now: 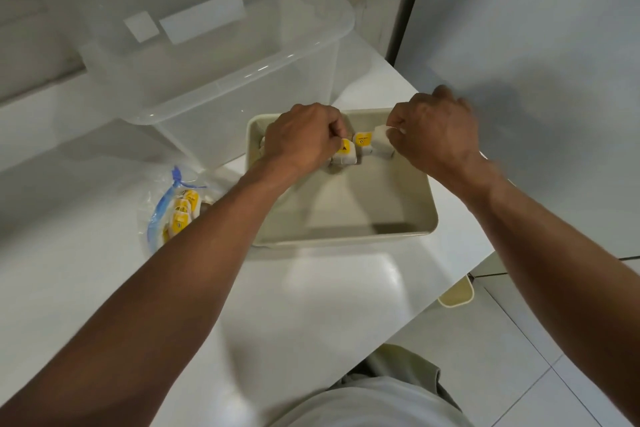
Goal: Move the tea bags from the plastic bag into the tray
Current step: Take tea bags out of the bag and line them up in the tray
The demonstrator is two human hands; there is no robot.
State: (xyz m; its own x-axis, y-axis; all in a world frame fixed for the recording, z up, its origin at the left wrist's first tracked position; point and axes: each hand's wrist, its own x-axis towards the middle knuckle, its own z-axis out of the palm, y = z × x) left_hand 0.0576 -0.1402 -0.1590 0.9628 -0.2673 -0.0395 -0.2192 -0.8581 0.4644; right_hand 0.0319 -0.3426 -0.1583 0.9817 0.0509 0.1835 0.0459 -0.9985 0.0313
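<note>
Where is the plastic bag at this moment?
In the head view, the plastic bag lies on the white counter on the left, beside the left wall of the tray and in front of the clear storage box.

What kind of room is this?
Probably a home kitchen or pantry, though I can't be sure. There's a glossy white counter, a tiled floor beside it, and tea bags in a beige tray.

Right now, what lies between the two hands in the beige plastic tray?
In the head view, white tea bags with yellow tags stand between the left hand and right hand.
</note>
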